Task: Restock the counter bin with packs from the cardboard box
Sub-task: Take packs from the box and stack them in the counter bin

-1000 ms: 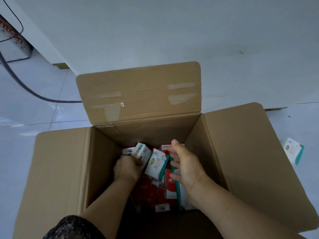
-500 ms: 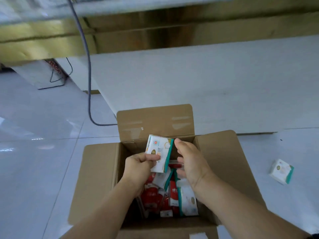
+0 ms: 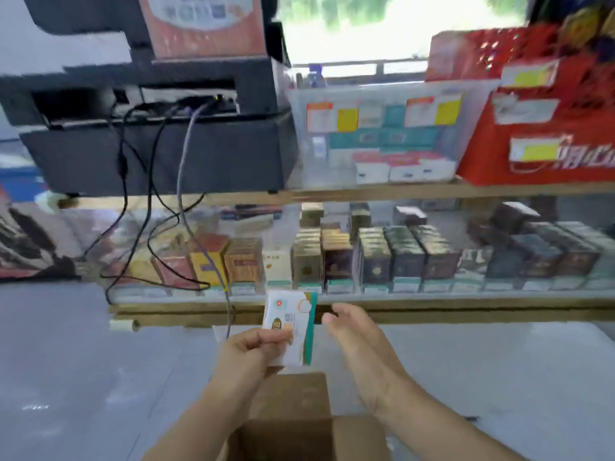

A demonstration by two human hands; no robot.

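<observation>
My left hand (image 3: 248, 352) grips a white pack with a teal edge (image 3: 291, 322), held upright above the cardboard box (image 3: 293, 410) at the bottom of the view. Just to the right of the pack is my right hand (image 3: 362, 344), fingers loosely apart and holding nothing. The clear plastic counter bin (image 3: 382, 134) stands on the counter top at upper centre-right, with teal and red-and-white packs stacked inside. The inside of the box is hidden from view.
A black printer (image 3: 153, 128) with dangling cables sits left of the bin. A red display carton (image 3: 545, 121) stands to its right. Below the wooden counter edge (image 3: 366, 194), a glass case holds rows of small boxes (image 3: 382, 257). White tiled floor surrounds the box.
The view has swung up from the box to the counter. My left hand has lifted the pack out of the box; my right hand has come off it.
</observation>
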